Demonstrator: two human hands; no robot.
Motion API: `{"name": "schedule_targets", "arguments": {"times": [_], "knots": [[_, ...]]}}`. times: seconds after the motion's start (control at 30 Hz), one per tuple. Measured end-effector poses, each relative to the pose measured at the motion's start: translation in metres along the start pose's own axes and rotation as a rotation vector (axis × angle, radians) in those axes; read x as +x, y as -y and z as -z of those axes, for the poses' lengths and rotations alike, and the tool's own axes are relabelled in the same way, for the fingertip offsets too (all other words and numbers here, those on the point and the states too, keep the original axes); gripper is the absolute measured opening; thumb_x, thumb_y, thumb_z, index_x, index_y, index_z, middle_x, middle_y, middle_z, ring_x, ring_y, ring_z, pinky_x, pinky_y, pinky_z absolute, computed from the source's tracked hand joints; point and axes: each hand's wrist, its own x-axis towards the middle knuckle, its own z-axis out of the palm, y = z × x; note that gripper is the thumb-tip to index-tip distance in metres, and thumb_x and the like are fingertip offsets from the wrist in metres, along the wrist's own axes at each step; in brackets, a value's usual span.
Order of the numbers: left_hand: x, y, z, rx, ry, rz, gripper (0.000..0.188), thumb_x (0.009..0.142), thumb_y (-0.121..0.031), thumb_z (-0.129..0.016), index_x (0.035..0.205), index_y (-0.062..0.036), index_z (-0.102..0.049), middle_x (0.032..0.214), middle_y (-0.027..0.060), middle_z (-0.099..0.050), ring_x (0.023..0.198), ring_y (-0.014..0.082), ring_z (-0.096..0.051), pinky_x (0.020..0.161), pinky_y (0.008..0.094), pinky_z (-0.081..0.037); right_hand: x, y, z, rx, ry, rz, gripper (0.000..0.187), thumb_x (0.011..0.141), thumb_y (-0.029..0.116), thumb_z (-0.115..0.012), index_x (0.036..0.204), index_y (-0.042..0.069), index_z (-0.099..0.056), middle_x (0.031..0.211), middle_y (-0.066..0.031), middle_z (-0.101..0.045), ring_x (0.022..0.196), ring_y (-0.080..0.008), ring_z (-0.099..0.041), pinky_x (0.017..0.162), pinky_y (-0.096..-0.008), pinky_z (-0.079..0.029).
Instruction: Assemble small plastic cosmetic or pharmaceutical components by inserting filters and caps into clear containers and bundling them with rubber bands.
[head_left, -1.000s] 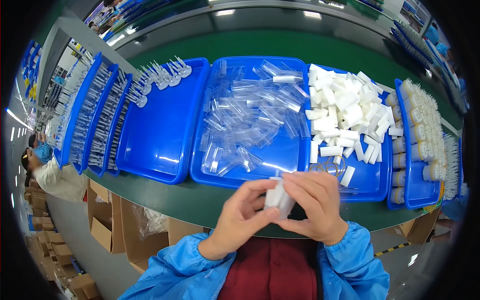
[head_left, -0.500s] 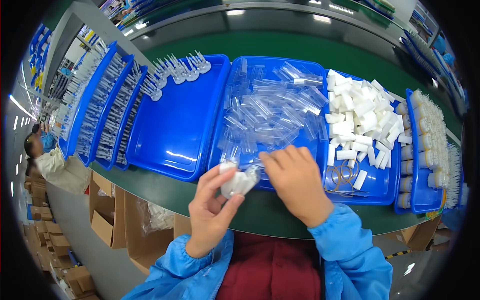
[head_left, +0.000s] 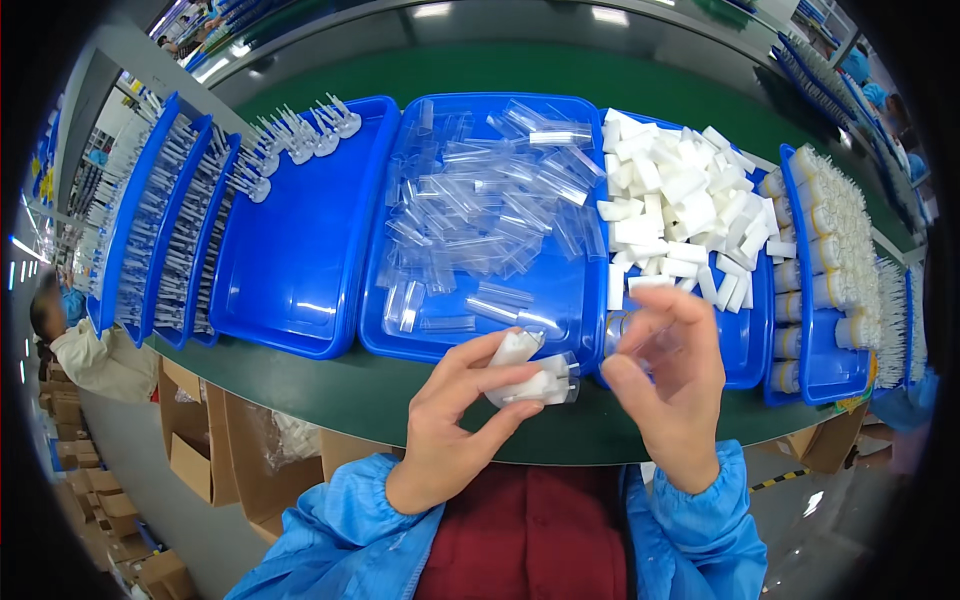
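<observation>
My left hand (head_left: 462, 405) is closed around a small bundle of white blocks (head_left: 518, 350), held above the table's near edge in front of the middle tray. Clear plastic sleeve ends and thin metallic tips show at the bundle's right side. My right hand (head_left: 675, 375) is raised just right of the bundle, thumb and forefinger apart and the other fingers curled. No held thing can be made out in it. Behind the hands, clear plastic sleeves (head_left: 470, 205) lie heaped in a blue tray (head_left: 440, 343). White blocks (head_left: 685, 195) are piled in the blue tray to its right.
A blue tray (head_left: 285, 270) at left holds several clear stemmed pieces (head_left: 300, 135) with round bases along its far side. Tilted trays (head_left: 150, 220) of similar pieces stand farther left. White brush-like bundles (head_left: 835, 240) fill trays at right. Cardboard boxes (head_left: 205, 450) sit below the table.
My right hand has drawn away rightward from the bundle, and its fingers have spread apart. My left hand has shifted right and turned the bundle. The whole view has shifted too.
</observation>
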Motion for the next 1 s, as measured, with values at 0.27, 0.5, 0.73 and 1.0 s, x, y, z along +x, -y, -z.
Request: {"name": "schedule_targets", "arguments": {"times": [0.27,0.5,0.73,1.0], "knots": [[0.005,-0.008,-0.009,0.177,0.048,-0.128,0.040,0.076,0.004,-0.082,0.115,-0.0006,-0.072,0.133,0.0214,-0.059,0.120,0.0295,-0.062,0.098,0.0381,-0.053,-0.002,0.002,0.002,-0.389,0.256,0.008,0.017,0.089,0.014,-0.074,0.100,0.005,-0.067,0.069,-0.0053,-0.057,0.054,-0.0131,-0.053,0.050,-0.0299,-0.040],[0.003,-0.002,-0.012,0.125,0.058,-0.048,0.038,0.080,0.007,-0.079,0.117,0.0027,-0.069,0.134,0.0197,-0.056,0.120,0.0280,-0.061,0.099,0.0370,-0.055,-0.004,-0.002,0.007,-0.265,0.197,-0.123,0.017,0.095,0.018,-0.068,0.106,0.005,-0.066,0.073,-0.0019,-0.055,0.059,-0.0093,-0.050,0.053,-0.0274,-0.040],[0.002,0.000,-0.014,0.041,-0.003,-0.003,0.031,0.081,0.003,-0.079,0.111,0.0000,-0.072,0.131,0.0195,-0.061,0.117,0.0293,-0.064,0.096,0.0372,-0.055,-0.001,-0.006,0.016,0.292,-0.017,-0.331,0.032,0.100,0.019,-0.064,0.125,0.000,-0.061,0.092,0.0007,-0.058,0.073,-0.0052,-0.055,0.063,-0.0208,-0.044],[-0.001,-0.004,-0.017,-0.002,0.025,0.031,0.032,0.079,-0.001,-0.083,0.110,-0.0036,-0.074,0.128,0.0188,-0.065,0.116,0.0294,-0.066,0.095,0.0365,-0.054,-0.005,-0.014,0.003,0.053,-0.091,-0.079,0.019,0.085,0.010,-0.081,0.092,0.003,-0.064,0.084,-0.0011,-0.062,0.077,-0.0090,-0.060,0.068,-0.0241,-0.048]]}}
